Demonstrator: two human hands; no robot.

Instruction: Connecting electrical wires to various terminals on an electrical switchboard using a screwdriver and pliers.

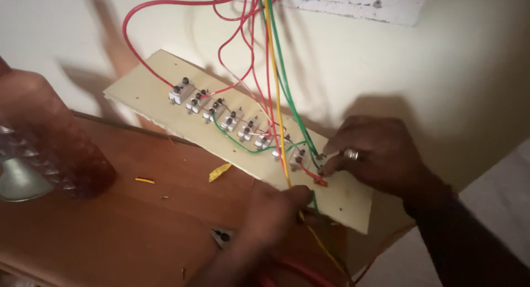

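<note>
Head view: right hand pinches a wire end at the pale switch board, right of centre; left hand, nearer, grips the yellow and green wires over the desk.

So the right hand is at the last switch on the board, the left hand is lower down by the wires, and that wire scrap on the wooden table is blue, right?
Not quite: the head view shows the wire scrap on the wooden table is yellow, not blue. The right hand is at the board's last switch; the left hand is lower, by the wires.
</note>
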